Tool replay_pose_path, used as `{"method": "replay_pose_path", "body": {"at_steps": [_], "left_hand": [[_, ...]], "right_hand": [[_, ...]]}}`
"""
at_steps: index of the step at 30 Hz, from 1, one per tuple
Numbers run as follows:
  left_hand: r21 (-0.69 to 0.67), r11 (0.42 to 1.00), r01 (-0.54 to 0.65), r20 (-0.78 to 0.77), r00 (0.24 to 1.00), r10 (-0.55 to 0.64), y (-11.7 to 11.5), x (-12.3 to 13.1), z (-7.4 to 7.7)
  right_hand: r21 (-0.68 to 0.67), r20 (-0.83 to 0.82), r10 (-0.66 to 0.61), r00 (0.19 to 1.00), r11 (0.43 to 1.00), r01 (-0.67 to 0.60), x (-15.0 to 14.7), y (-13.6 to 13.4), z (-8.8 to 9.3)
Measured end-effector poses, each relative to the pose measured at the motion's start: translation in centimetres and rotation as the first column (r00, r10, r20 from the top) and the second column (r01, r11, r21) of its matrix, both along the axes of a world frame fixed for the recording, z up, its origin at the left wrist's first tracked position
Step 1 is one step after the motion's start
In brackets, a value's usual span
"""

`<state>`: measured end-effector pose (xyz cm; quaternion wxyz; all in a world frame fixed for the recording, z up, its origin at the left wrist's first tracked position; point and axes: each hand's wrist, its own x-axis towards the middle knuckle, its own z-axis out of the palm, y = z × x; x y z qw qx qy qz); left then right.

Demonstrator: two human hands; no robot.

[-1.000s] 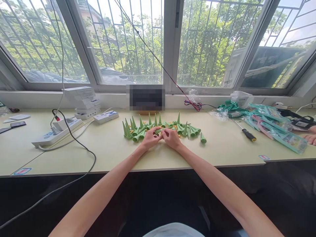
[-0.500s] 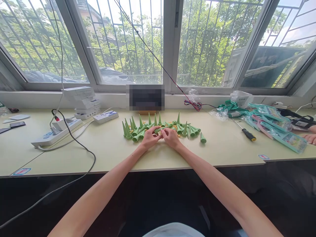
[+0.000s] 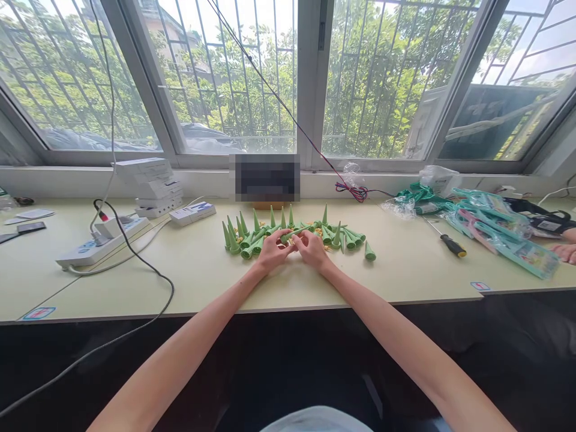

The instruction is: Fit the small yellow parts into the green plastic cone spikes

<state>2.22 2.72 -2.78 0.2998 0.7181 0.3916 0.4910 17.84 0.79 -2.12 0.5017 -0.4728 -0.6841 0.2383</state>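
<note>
Between my two hands lies a green cone, tilted sideways, its wide end toward the left. My left hand is closed on that wide end. The fingers of my right hand are closed on the cone's other part, with the thumb near my left fingertips. Around and behind the hands are several more green cones; some stand point up, like the upright cone, and others lie on their sides, like the lone cone at the right. Small yellowish bits are scattered among them.
The pale table carries a power strip with cables, stacked white boxes and a single box at the left. To the right are a screwdriver and green packaged items. Another person's hand shows at the right edge.
</note>
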Motion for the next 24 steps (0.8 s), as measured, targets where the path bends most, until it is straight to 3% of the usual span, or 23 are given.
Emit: {"method": "replay_pose_path", "body": {"at_steps": [24], "left_hand": [[0.013,1.0,-0.026,-0.071,0.997,0.027,-0.45,0.03,0.56]], "right_hand": [[0.022,-0.074,0.066,0.995,0.998,-0.064,0.08,0.19,-0.22]]}}
